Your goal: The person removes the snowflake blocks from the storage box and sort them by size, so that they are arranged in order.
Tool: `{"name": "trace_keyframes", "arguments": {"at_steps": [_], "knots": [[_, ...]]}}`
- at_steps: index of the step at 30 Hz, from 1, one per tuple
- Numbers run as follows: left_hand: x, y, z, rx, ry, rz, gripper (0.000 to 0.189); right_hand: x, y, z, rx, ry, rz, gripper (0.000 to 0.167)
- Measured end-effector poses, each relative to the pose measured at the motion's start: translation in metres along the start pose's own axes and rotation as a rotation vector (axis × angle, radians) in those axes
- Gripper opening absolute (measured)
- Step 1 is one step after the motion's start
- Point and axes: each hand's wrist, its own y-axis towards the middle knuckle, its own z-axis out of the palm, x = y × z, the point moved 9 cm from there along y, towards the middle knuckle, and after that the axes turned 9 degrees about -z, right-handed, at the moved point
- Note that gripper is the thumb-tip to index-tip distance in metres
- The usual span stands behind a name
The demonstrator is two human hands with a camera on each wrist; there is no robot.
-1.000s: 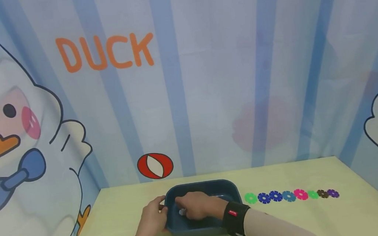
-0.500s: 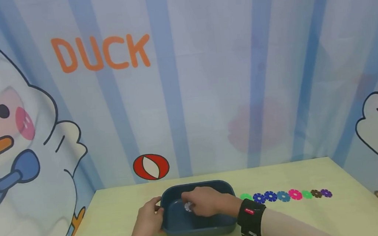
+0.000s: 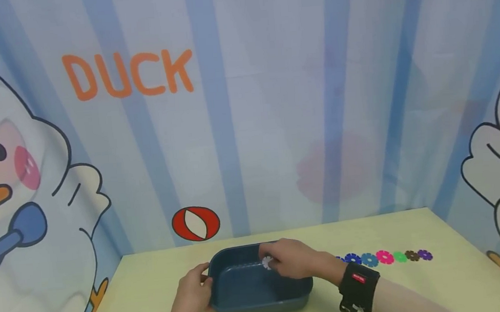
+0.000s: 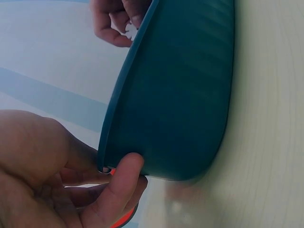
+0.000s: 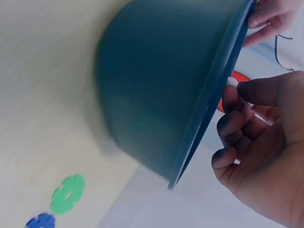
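A dark blue plastic basin (image 3: pixel 262 309) stands on the table, its inside bare where the head view shows it. My left hand (image 3: pixel 190 292) grips its left end at the rim; in the left wrist view one finger (image 4: pixel 124 183) lies against the outer wall. Over the right half of the basin, my right hand (image 3: pixel 294 258) pinches a white notched plastic disc (image 3: pixel 267 262), a snowflake-shaped building piece. The right wrist view shows this white piece (image 5: pixel 232 81) between thumb and forefinger at rim height, with the other fingers curled.
Right of the basin, several notched discs lie in a row, among them a pink one (image 3: pixel 385 257) and a purple one (image 3: pixel 425 255). The green disc (image 5: pixel 68 194) nearest the basin is behind my arm in the head view. A printed curtain (image 3: pixel 269 125) hangs behind the table.
My right hand has lifted the white disc from low inside the basin, up and to the right. My left hand keeps its grip on the basin. The head view has turned slightly right.
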Motion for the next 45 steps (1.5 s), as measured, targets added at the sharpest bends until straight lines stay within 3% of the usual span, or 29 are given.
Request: {"name": "trace_keyframes", "arguments": {"at_steps": [19, 45], "knots": [[0.003, 0.003, 0.003, 0.026, -0.006, -0.022, 0.046, -0.023, -0.047, -0.035, -0.127, 0.001, 0.040, 0.011], [-0.002, 0.000, 0.002, 0.020, -0.008, -0.008, 0.047, -0.060, -0.109, -0.054, -0.162, 0.074, 0.178, 0.012]]}}
